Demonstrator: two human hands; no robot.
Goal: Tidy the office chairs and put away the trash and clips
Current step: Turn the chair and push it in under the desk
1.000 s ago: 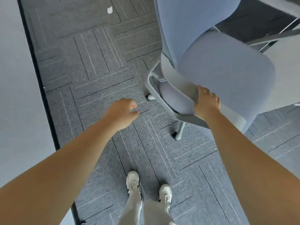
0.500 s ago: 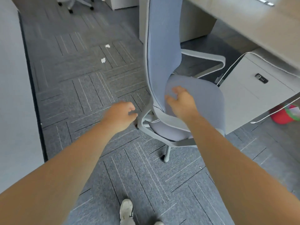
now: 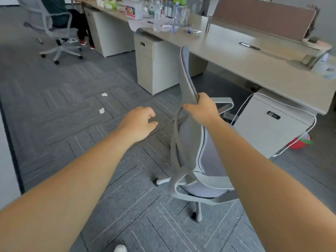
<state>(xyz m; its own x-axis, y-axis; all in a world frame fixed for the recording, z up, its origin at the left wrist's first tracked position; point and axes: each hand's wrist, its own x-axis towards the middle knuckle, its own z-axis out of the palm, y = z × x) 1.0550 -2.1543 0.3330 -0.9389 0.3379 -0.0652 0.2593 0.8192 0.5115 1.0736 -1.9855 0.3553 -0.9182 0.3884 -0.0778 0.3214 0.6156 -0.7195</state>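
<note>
With the right hand (image 3: 203,110) clamped on the office chair's backrest (image 3: 187,77) edge and the left hand (image 3: 139,122) loosely curled, empty, I'd roll it squarely under the desk (image 3: 254,64), clear of the white cable (image 3: 241,106).

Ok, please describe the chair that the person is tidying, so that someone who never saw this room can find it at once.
Find the long beige desk; just in front of it, between two white drawer cabinets, stands a pale blue-grey office chair. The right hand grips its backrest edge. The other chair, far left, is grey mesh with a person sitting in it.
</note>
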